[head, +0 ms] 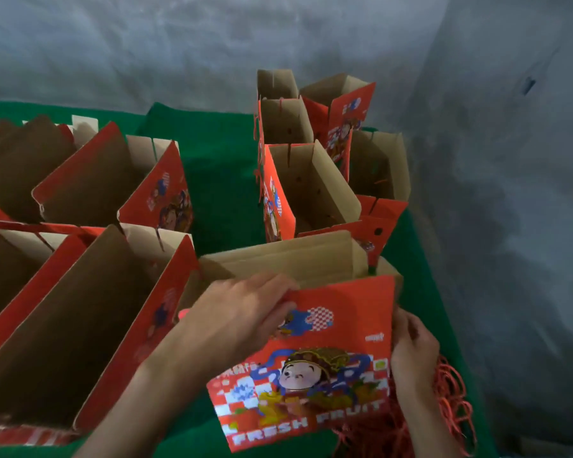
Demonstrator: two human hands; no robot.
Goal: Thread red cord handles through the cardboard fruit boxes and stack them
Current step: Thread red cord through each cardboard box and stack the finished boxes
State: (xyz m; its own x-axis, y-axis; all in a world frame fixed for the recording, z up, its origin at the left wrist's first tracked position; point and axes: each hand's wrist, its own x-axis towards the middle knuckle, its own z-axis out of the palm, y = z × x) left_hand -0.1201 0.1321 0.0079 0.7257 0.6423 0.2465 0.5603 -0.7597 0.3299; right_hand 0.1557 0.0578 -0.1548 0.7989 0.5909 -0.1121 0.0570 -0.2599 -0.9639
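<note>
A makeshift packing workshop

Bare grey cement wall (pixel 278 38), a counter (pixel 222 180) draped in green felt, rows of open printed fruit boxes (pixel 90 292) left of and beyond the left hand (pixel 242 312), and a heap of loose red cords (pixel 450 408) beside the right hand (pixel 411 352).
</note>
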